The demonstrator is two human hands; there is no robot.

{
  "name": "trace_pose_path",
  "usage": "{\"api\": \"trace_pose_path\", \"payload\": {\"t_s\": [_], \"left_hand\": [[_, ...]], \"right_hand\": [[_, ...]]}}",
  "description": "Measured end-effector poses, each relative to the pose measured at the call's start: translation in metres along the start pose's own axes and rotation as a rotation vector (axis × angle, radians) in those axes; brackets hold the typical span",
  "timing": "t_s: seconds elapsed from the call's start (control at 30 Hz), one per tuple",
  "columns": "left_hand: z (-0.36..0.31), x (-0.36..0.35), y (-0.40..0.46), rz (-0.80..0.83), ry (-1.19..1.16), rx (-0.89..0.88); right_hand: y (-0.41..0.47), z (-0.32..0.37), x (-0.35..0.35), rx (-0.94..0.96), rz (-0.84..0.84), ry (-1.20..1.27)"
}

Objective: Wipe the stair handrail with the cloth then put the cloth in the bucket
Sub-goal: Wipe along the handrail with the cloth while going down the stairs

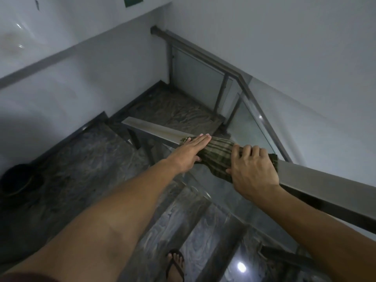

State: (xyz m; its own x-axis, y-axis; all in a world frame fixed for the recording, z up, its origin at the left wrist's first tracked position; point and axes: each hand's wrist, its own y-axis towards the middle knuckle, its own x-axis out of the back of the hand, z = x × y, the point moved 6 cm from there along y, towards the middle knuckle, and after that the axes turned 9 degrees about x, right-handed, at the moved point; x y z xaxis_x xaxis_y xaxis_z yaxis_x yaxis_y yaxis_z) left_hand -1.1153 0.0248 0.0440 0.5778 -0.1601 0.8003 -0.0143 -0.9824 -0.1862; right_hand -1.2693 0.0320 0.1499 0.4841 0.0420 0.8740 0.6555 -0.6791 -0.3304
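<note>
A green striped cloth (218, 156) is draped over the flat metal handrail (154, 130), which runs from the middle left down to the right edge. My left hand (191, 151) lies flat on the cloth's left end, fingers straight and together. My right hand (252, 169) presses on the cloth's right end, fingers curled over the rail's top. A dark bucket (20, 180) stands on the landing at the far left, well apart from both hands.
Marbled stair treads (177, 112) drop away below the rail. Glass panels (250, 127) and metal posts hang under the handrail. A second rail section (203, 55) climbs at the back. White walls close in on both sides. My sandalled foot (176, 263) stands on a lower step.
</note>
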Motion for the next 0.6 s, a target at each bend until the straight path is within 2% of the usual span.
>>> {"api": "trace_pose_path", "payload": {"t_s": [0.4,0.6], "left_hand": [[0.180,0.008,0.051,-0.008,0.054,-0.024],[0.292,0.016,0.081,-0.045,0.059,-0.029]], "right_hand": [[0.158,0.100,-0.017,-0.004,0.027,0.033],[0.254,0.167,-0.026,-0.029,-0.007,0.015]]}}
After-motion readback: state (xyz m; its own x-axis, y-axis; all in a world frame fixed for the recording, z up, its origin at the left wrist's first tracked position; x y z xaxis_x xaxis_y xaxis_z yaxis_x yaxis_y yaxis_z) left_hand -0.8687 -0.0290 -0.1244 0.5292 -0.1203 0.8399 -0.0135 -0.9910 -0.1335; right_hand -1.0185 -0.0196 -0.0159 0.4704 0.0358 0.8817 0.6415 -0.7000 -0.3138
